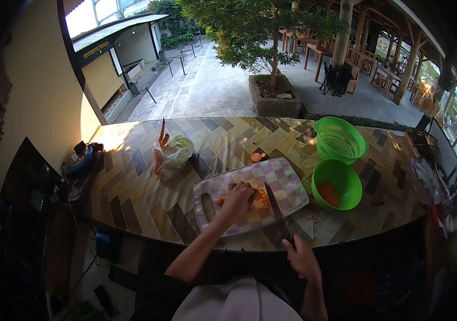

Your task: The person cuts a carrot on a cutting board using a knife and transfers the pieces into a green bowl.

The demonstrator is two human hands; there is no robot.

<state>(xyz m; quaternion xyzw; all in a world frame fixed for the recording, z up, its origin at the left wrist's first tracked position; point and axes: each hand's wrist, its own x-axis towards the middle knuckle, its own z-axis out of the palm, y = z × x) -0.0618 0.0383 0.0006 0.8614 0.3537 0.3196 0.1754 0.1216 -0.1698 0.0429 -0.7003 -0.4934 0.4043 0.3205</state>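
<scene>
On a checkered cutting board [220, 184], my left hand [241, 199] is closed over a carrot [221, 201], whose orange end pokes out at the left. Small diced carrot pieces [263, 199] lie just right of my fingers. My right hand [301, 257] grips a knife [276, 209] by its handle. The blade points away from me, beside the diced pieces and apart from my left hand. To the right of the board stands a green bowl [352, 184] with shredded or chopped orange bits [328, 195] inside.
Behind the bowl, a green colander [341, 138] leans tilted. A carrot end [256, 157] lies beyond the board. At the left sits a plastic bag [175, 155] with pale green vegetable and carrots. Cables and devices [79, 160] occupy the left edge; assorted packets [434, 182] the right.
</scene>
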